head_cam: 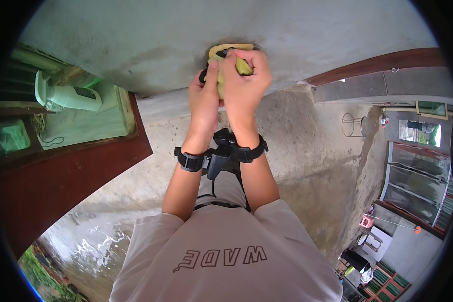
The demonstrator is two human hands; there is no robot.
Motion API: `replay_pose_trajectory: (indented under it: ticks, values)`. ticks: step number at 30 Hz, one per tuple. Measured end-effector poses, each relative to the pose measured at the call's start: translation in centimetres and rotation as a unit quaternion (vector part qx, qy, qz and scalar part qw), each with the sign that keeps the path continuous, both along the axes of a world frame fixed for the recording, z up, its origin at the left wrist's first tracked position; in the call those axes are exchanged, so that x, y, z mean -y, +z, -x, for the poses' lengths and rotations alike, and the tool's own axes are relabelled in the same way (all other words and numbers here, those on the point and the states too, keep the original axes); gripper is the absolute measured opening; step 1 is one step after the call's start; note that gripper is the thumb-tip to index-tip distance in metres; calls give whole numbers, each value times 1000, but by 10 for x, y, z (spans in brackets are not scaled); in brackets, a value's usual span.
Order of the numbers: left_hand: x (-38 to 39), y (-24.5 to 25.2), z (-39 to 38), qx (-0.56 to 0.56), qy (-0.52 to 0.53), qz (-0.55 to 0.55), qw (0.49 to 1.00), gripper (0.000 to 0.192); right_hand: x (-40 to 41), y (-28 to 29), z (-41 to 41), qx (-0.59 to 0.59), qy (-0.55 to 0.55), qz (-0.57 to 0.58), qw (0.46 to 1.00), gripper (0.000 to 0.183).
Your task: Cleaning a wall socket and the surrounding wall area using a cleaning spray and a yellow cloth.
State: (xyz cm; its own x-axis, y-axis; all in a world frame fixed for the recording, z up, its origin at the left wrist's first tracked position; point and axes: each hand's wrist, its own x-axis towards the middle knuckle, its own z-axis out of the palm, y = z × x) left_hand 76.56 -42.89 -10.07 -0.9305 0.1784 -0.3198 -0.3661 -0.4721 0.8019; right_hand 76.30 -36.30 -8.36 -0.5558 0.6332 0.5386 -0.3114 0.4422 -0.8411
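My left hand (pixel 205 88) and my right hand (pixel 247 77) are side by side in front of a grey plastered wall (pixel 166 41). Between them they grip a crumpled yellow-green thing (pixel 243 67), perhaps a cloth; its exact kind cannot be told. Small black parts show at the left fingers and near the right thumb. A flat tan-yellow edge (pixel 232 46) shows just above the fingers, against a dark smudge on the wall. The fingers of both hands are bent, and they hide much of what they hold. Each wrist wears a black strap with a small device.
A reddish-brown frame (pixel 68 177) borders an opening at left, where a white spray-type bottle (pixel 75 97) lies sideways in view. Below is a stained concrete floor (pixel 305 136). A wire stand (pixel 354 125), a pink stool (pixel 367 221) and a white board (pixel 377 241) are at right.
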Motion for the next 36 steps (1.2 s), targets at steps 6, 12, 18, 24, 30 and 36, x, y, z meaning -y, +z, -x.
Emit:
replay_pose_trajectory:
  ticks: [6,12,18,24,30,36]
  values:
    - [-3,-13,1,0,65,-67,996,31,11,-5,6,-14,12,-65,998,11]
    - [-7,-8,-2,-2,21,1,1000,31,-1,-3,1,-7,-10,-10,1000,10]
    - [-4,-8,-3,8,36,-5,999,32,1,-6,2,-13,22,-36,999,10]
    - [-4,-13,-4,20,28,10,999,32,-1,-17,1,12,8,17,1000,9]
    - [4,-4,-4,-32,15,28,999,31,0,-5,4,-27,41,30,998,8]
    - [-5,-14,-7,5,42,20,999,32,-3,-17,-2,19,22,10,1000,8]
